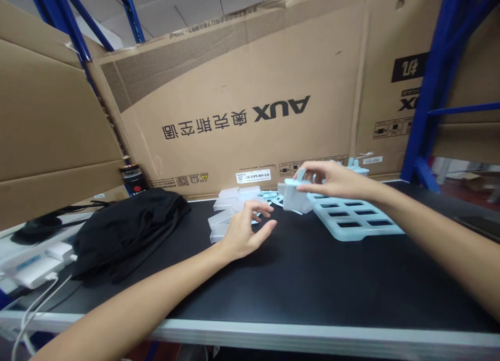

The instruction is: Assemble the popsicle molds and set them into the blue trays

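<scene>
Between the fingers of my right hand is a popsicle mold, a clear cup topped by a light blue lid with a stick handle. It is held upright above the table, left of a light blue rack with rectangular holes. My left hand hovers over the table with fingers apart and nothing in its grasp. Beside it lie several clear mold cups, partly hidden by the hand. Behind both hands is a small heap of light blue stick lids. Another blue lidded piece stands at the rack's far side.
A black cloth bag lies on the left of the black tabletop, near a white power strip with cables. A dark jar stands behind the bag. Large cardboard panels and blue shelf posts enclose the table.
</scene>
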